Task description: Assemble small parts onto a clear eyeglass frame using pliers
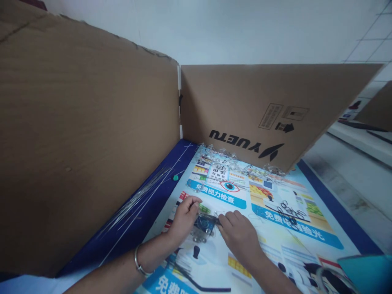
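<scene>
My left hand [184,216] and my right hand [237,234] meet over a small clear plastic piece [203,228] lying on a printed poster [275,228]. Fingers of both hands are curled and pinch its edges, the left at its upper left, the right at its right end. A silver bangle [139,261] sits on my left wrist. What the clear piece holds is too small to make out.
Cardboard walls stand at the left [79,134] and at the back [260,110]. Thin metal wires [137,200] lie along the left wall, with a green bead [175,177] near them. Clear plastic pieces [232,161] line the back wall. Black rings [288,210] lie at the right. A teal object [367,271] is at the bottom right.
</scene>
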`<state>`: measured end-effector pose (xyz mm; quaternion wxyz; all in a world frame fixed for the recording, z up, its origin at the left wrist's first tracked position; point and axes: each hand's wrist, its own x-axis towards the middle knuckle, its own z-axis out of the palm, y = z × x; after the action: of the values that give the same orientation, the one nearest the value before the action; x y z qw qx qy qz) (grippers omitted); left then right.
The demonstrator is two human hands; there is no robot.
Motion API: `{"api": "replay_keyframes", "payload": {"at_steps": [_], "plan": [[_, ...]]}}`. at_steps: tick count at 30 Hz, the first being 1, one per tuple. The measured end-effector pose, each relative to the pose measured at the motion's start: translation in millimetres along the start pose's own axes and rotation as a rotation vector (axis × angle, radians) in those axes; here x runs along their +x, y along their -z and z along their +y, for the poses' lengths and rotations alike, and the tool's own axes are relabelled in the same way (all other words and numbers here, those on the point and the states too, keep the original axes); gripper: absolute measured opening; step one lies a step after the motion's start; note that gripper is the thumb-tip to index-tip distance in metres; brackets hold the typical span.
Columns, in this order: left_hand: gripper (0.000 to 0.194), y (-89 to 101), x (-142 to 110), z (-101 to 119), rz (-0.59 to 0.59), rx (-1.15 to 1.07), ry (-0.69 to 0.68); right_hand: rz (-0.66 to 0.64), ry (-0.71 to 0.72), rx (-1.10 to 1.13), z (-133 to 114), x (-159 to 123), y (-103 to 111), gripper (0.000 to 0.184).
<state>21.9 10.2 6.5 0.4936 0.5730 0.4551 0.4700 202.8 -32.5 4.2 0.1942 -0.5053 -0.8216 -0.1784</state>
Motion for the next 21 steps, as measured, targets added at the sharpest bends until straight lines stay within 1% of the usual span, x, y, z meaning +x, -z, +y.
{"api": "replay_keyframes", "payload": {"at_steps": [4,6,11,16,21], "plan": [[0.017,1.4,0.3,1.5,0.002,0.05,-0.057,-0.042,-0.064,0.096,1.7,-1.0,-1.8,0.014],[0.018,2.0,0.2,2.5,-0.006,0.054,-0.062,-0.049,-0.088,0.143,2.8,-1.5,-3.3,0.017],[0.019,2.6,-0.4,4.4,-0.085,-0.055,-0.023,-0.004,-0.14,0.242,7.4,-2.8,-9.2,0.022],[0.021,2.3,-0.8,5.3,-0.132,-0.155,0.022,-0.039,-0.197,0.293,11.5,-1.9,-9.9,0.022],[0.023,2.4,-0.4,6.5,-0.161,-0.173,0.071,-0.047,-0.213,0.304,12.1,-0.1,-5.7,0.024]]}}
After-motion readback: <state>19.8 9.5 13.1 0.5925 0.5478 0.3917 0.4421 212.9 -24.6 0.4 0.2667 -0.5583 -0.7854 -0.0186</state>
